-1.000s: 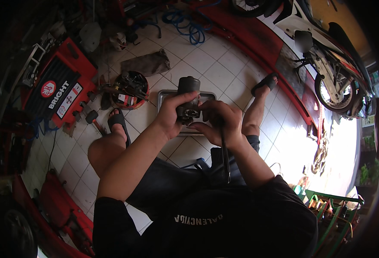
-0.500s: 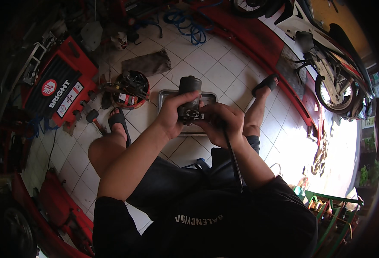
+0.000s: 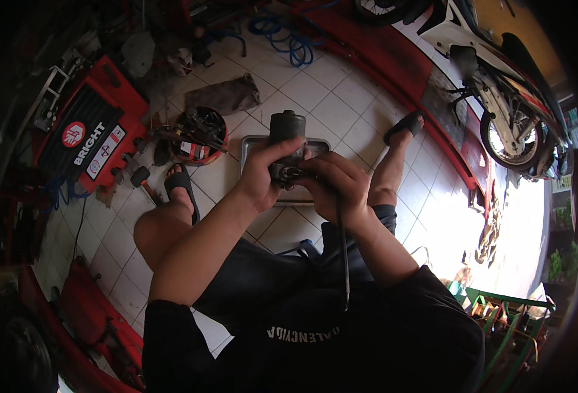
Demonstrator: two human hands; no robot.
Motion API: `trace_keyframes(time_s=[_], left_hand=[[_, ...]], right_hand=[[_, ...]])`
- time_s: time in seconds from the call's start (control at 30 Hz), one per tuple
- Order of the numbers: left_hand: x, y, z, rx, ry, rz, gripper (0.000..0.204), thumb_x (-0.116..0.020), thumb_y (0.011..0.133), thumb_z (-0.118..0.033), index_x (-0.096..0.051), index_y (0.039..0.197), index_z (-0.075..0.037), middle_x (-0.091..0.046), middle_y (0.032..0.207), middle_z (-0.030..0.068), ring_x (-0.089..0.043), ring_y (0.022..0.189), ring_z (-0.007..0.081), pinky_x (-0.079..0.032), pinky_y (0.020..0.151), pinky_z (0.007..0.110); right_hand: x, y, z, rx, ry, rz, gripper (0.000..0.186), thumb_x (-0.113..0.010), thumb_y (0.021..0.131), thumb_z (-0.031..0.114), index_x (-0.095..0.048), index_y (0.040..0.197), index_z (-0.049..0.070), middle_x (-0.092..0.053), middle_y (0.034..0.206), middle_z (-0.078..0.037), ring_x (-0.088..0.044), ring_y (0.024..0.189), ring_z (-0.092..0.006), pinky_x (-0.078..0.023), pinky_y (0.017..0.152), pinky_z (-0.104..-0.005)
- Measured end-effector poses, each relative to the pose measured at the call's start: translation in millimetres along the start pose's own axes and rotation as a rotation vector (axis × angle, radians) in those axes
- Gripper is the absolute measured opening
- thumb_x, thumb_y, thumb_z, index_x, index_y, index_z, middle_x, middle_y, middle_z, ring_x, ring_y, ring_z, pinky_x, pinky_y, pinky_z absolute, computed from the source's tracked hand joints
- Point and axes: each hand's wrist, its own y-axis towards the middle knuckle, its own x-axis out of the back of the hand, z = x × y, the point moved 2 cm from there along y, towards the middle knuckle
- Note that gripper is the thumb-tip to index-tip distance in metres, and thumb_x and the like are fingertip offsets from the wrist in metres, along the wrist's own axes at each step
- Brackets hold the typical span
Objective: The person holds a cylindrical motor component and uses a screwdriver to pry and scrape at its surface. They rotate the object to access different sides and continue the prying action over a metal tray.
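Observation:
My left hand (image 3: 261, 171) is wrapped round a dark grey metal cylinder (image 3: 288, 126), which looks like a small motor and has a short stub on its far end. The cylinder is held up over a shallow metal tray (image 3: 244, 157). At its near end a ring-shaped opening shows, and the fingers of my right hand (image 3: 341, 187) are closed against that end. From under the right hand a long, thin dark rod (image 3: 343, 255) sticks out toward my body. The rod's upper part is hidden in the palm, and what the fingertips pinch cannot be made out.
A round container (image 3: 200, 157) of tools and a dark cloth (image 3: 223, 95) lie beyond my left foot. Beside them are a hammer (image 3: 143, 178) and a red-and-black machine (image 3: 92, 124). Blue hose (image 3: 282, 36) coils at the back. A motorcycle (image 3: 505, 98) stands on the right.
The right hand has turned a little and shifted left against the cylinder's end. The rod has swung left, now hanging nearly straight toward me. The cylinder has tipped slightly.

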Motion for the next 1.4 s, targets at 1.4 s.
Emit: trace_keyframes(time_s=[1.4], left_hand=[[-10.5,-19.1,-28.5,-0.572,0.157,0.026,0.044,-0.067,0.089,-0.030,-0.054,0.118,0.000,-0.058,0.092,0.0143,-0.060,0.078,0.0188,-0.044,0.046,0.025]], right_hand=[[52.0,-95.8,34.4,-0.915,0.441,0.853,0.036,-0.051,0.106,0.024,-0.063,0.090,-0.006,-0.064,0.070,-0.018,-0.066,0.068,-0.0244,-0.050,0.066,-0.0371]])
